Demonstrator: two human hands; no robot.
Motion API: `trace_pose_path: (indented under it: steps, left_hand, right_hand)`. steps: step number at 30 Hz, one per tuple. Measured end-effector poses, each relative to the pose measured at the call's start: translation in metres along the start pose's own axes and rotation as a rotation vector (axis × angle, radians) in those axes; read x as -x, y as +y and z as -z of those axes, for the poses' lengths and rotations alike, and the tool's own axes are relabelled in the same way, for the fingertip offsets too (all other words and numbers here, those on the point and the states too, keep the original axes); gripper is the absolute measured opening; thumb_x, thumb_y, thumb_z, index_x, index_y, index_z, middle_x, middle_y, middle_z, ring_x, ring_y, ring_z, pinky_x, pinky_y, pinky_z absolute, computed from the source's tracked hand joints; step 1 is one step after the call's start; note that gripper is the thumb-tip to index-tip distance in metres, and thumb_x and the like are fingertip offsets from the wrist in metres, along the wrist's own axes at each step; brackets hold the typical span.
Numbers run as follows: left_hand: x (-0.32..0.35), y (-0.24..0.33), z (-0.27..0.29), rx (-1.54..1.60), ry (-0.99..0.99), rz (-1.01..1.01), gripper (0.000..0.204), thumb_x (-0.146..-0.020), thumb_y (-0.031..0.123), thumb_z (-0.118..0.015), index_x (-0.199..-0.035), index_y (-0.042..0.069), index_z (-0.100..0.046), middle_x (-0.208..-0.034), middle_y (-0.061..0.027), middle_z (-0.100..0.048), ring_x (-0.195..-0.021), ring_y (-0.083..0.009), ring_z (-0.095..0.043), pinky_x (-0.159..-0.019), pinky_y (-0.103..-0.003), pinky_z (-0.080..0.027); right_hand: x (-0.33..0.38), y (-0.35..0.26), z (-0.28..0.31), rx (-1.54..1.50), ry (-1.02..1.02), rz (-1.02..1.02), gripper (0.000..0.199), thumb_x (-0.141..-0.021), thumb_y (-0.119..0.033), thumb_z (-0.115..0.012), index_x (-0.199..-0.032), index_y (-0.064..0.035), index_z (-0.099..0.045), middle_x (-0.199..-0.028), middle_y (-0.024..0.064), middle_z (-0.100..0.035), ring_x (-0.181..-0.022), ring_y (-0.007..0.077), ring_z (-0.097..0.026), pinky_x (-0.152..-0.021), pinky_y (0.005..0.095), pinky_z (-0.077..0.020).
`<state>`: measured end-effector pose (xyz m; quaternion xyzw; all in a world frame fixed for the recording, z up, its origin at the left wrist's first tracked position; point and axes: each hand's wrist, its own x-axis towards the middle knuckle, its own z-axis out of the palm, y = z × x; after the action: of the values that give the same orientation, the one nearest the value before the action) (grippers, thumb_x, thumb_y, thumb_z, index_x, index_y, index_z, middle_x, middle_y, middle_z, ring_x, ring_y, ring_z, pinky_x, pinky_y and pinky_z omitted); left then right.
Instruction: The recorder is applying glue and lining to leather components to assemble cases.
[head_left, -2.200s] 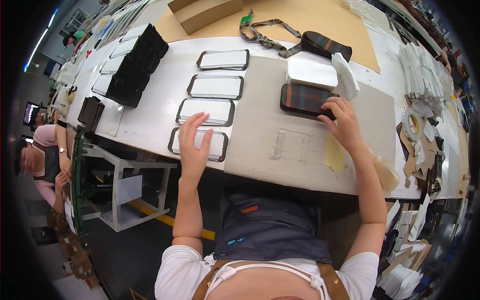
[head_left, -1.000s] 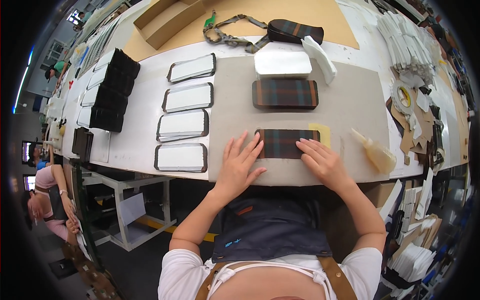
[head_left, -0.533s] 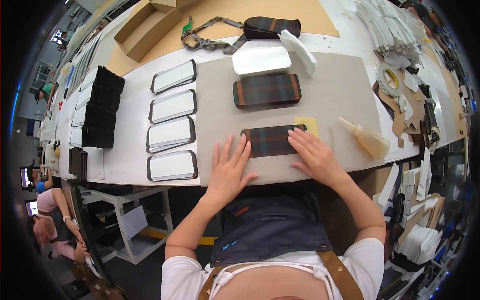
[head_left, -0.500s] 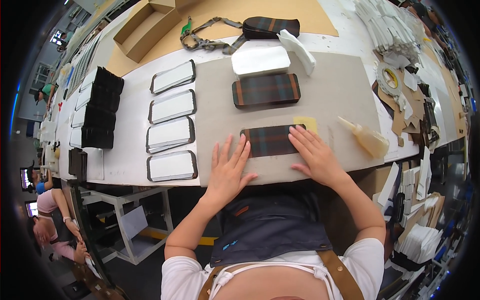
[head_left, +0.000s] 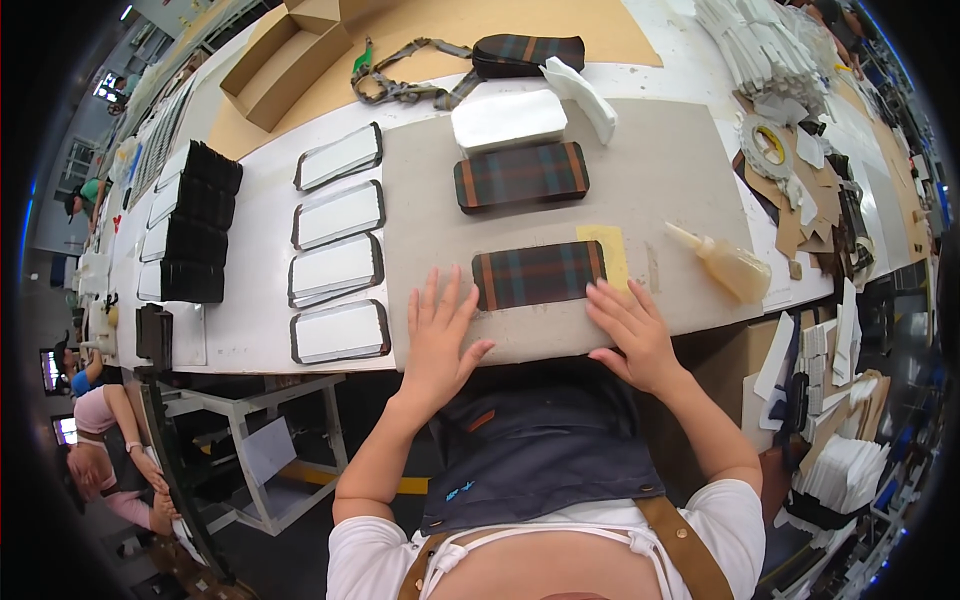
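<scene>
Both hands lie flat and spread wide on the grey mat [head_left: 660, 190], holding nothing; left hand [head_left: 440, 335] just left of the near plaid panel [head_left: 538, 274], fingertips beside its edge; right hand [head_left: 630, 330] at its near right corner; a second plaid panel [head_left: 520, 176] sits farther off; glue bottle [head_left: 728, 265] to the right.

Long white workbench [head_left: 250, 330] (workshop), grey metal frame [head_left: 250, 420] beneath

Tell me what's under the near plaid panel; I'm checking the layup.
The plaid panel lies on a grey mat, its right end over a yellow strip that sticks out. How far the strip runs beneath is hidden.
</scene>
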<state>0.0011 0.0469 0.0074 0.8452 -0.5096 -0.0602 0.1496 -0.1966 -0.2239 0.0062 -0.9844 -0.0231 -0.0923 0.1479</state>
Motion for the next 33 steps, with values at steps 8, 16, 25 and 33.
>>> trace_pose_path:
  steps: [8, 16, 25, 33]
  left_hand:
    - [-0.033, 0.034, 0.014, 2.136, -0.042, -0.021, 0.089, -0.106, 0.069, -0.024, -0.164, 0.002, -0.023, -0.171, -0.0232, -0.02, -0.16, -0.0366, -0.014, -0.13, -0.048, -0.013]
    - [-0.061, 0.061, 0.028, 2.825, -0.009, 0.045, 0.088, -0.106, 0.068, -0.027, -0.166, 0.005, -0.015, -0.172, -0.0253, -0.009, -0.161, -0.036, -0.009, -0.131, -0.048, -0.012]
    - [-0.076, 0.069, 0.031, 2.717, -0.058, -0.003, 0.092, -0.103, 0.074, -0.022, -0.167, 0.008, -0.013, -0.17, -0.0315, -0.009, -0.16, -0.038, -0.008, -0.13, -0.048, -0.013]
    - [-0.086, 0.077, 0.027, 2.64, -0.24, 0.091, 0.099, -0.1, 0.08, -0.021, -0.167, 0.007, -0.013, -0.167, -0.0333, -0.019, -0.154, -0.0388, -0.028, -0.127, -0.046, -0.018]
  right_hand:
    - [-0.022, -0.04, -0.013, -0.136, 0.242, -0.069, 0.046, -0.089, -0.023, -0.077, -0.129, -0.0021, -0.066, -0.132, 0.0147, -0.069, -0.128, 0.0304, -0.063, -0.115, 0.052, -0.0417]
    - [-0.056, -0.066, 0.004, -0.515, 0.511, 0.049, 0.047, -0.088, -0.008, -0.074, -0.134, -0.0018, -0.065, -0.108, 0.012, -0.067, -0.101, 0.0291, -0.064, -0.103, 0.0486, -0.048]
    - [-0.082, -0.065, 0.011, -0.384, 0.488, -0.028, 0.051, -0.09, -0.014, -0.074, -0.139, -0.0006, -0.062, -0.091, 0.0079, -0.06, -0.082, 0.0265, -0.055, -0.08, 0.0406, -0.0416]
    - [-0.091, -0.044, 0.021, -0.28, 0.692, -0.048, 0.022, -0.083, -0.004, -0.078, -0.104, -0.0086, -0.073, -0.087, 0.0009, -0.063, -0.083, 0.0223, -0.056, -0.079, 0.0371, -0.0397]
